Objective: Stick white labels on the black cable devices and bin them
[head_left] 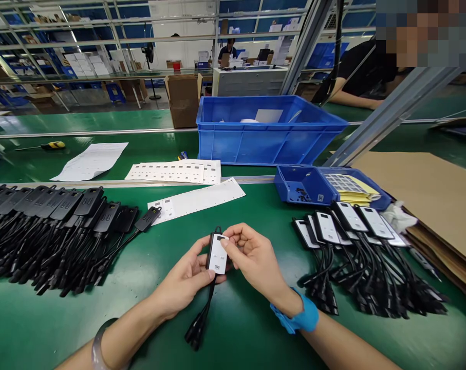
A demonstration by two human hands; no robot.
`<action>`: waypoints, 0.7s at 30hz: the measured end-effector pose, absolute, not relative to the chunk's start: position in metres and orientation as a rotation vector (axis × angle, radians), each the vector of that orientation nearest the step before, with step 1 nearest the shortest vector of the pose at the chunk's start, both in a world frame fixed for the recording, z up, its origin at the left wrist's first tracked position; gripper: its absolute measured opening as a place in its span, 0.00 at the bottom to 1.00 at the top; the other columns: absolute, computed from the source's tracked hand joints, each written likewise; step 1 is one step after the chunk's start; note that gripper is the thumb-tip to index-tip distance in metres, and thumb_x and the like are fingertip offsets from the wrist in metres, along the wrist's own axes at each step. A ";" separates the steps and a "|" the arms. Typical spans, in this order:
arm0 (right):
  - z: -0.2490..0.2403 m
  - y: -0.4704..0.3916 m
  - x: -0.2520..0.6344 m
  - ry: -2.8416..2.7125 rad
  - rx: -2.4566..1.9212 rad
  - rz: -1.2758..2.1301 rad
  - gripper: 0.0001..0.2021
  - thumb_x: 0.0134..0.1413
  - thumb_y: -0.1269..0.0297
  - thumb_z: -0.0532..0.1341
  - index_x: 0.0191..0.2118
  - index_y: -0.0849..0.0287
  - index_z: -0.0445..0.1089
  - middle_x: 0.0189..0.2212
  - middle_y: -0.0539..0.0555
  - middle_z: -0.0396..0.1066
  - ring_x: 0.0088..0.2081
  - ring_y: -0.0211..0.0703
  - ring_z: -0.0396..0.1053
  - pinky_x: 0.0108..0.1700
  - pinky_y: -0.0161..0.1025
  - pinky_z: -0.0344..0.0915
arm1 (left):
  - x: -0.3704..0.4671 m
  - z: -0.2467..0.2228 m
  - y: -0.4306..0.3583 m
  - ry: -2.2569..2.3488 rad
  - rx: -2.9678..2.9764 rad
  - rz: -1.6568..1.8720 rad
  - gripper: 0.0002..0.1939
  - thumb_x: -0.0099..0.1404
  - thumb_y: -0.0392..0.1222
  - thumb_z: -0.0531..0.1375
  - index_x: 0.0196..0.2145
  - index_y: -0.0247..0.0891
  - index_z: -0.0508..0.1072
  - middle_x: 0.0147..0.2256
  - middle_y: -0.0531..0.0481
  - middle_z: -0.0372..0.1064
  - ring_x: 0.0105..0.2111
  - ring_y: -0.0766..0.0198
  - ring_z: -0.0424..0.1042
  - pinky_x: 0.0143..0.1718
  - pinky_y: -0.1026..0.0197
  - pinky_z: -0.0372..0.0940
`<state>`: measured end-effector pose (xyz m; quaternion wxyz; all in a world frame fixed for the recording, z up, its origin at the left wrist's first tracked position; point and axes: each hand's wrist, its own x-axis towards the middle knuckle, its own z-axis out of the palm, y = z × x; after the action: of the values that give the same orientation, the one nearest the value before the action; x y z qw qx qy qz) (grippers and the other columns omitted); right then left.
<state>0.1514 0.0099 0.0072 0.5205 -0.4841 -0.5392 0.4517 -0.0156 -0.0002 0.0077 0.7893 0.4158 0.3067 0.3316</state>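
Note:
In the middle, a small black controller box [218,259] with a white printed face label is held upright, its top loop pointing away from me. Two or more black cables with plugs [195,331] hang from its lower end onto the table. My left hand [192,272] grips the box at its left side and lower edge, thumb on the label's bottom corner. At the upper right corner my right hand [252,254] is closed, its thumb pressed on the label near a dark window. The right fingertips behind the box are partly hidden.
Unlabelled black boxes with cables [63,205] pile at left; white-faced ones [348,217] lie at right. Label sheets [205,199] lie ahead, before a large blue bin [263,144] and small blue trays [298,192]. Cardboard [429,190], a metal post [394,110] and a co-worker's arm [356,95] stand right.

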 end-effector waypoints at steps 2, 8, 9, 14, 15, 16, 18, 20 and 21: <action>0.007 0.010 0.152 -1.302 -1.169 1.068 0.08 0.53 0.59 0.63 0.32 0.60 0.68 0.21 0.48 0.64 0.18 0.32 0.59 0.17 0.29 0.58 | -0.016 0.008 -0.001 0.678 0.907 0.708 0.32 0.62 0.45 0.66 0.60 0.43 0.58 0.43 0.44 0.69 0.46 0.56 0.68 0.51 0.52 0.64; 0.007 0.011 0.152 -1.298 -1.169 1.060 0.08 0.52 0.60 0.63 0.31 0.59 0.68 0.20 0.47 0.63 0.19 0.32 0.59 0.17 0.29 0.58 | -0.017 0.007 -0.002 0.715 0.919 0.683 0.34 0.62 0.48 0.66 0.60 0.45 0.56 0.45 0.43 0.68 0.45 0.53 0.71 0.48 0.52 0.66; 0.007 0.011 0.152 -1.297 -1.171 1.061 0.08 0.52 0.60 0.63 0.31 0.59 0.68 0.20 0.47 0.63 0.19 0.32 0.59 0.17 0.29 0.58 | -0.017 0.007 -0.002 0.717 0.917 0.683 0.34 0.62 0.48 0.66 0.60 0.45 0.56 0.45 0.42 0.68 0.45 0.52 0.71 0.48 0.51 0.66; 0.005 0.012 0.151 -1.277 -1.183 1.077 0.09 0.51 0.59 0.63 0.31 0.60 0.69 0.20 0.48 0.64 0.19 0.33 0.59 0.17 0.30 0.58 | -0.015 0.007 -0.001 0.709 0.923 0.679 0.33 0.62 0.48 0.66 0.59 0.42 0.56 0.45 0.41 0.68 0.46 0.51 0.71 0.48 0.51 0.66; 0.005 0.012 0.151 -1.272 -1.186 1.080 0.09 0.50 0.59 0.64 0.31 0.60 0.69 0.20 0.48 0.64 0.19 0.33 0.59 0.17 0.30 0.58 | -0.015 0.007 -0.001 0.705 0.927 0.680 0.33 0.62 0.48 0.66 0.59 0.42 0.56 0.45 0.41 0.69 0.46 0.51 0.71 0.49 0.52 0.65; 0.005 0.012 0.152 -1.268 -1.188 1.083 0.09 0.50 0.59 0.64 0.31 0.60 0.69 0.20 0.48 0.63 0.20 0.33 0.60 0.17 0.30 0.58 | -0.014 0.007 -0.001 0.701 0.929 0.683 0.33 0.62 0.48 0.66 0.59 0.42 0.55 0.44 0.41 0.69 0.46 0.51 0.71 0.49 0.52 0.65; 0.005 0.012 0.152 -1.263 -1.193 1.088 0.08 0.50 0.60 0.64 0.31 0.60 0.69 0.20 0.48 0.63 0.20 0.33 0.60 0.18 0.30 0.58 | -0.014 0.007 -0.002 0.697 0.928 0.687 0.33 0.62 0.47 0.66 0.59 0.41 0.55 0.43 0.41 0.69 0.46 0.52 0.72 0.50 0.52 0.65; 0.005 0.012 0.152 -1.264 -1.198 1.088 0.08 0.50 0.61 0.64 0.31 0.60 0.69 0.20 0.47 0.63 0.19 0.33 0.59 0.18 0.30 0.58 | -0.014 0.008 -0.002 0.697 0.928 0.690 0.34 0.62 0.47 0.66 0.59 0.41 0.54 0.43 0.42 0.70 0.46 0.52 0.72 0.50 0.52 0.64; 0.005 0.011 0.152 -1.266 -1.199 1.086 0.08 0.50 0.61 0.64 0.31 0.60 0.68 0.20 0.47 0.63 0.19 0.33 0.59 0.18 0.30 0.58 | -0.014 0.008 -0.002 0.698 0.929 0.690 0.34 0.62 0.47 0.66 0.59 0.41 0.54 0.42 0.42 0.70 0.46 0.52 0.72 0.50 0.52 0.64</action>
<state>0.1523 0.0115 0.0053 0.5174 -0.4994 -0.5274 0.4526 -0.0144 -0.0024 0.0078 0.7803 0.4298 0.3231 0.3193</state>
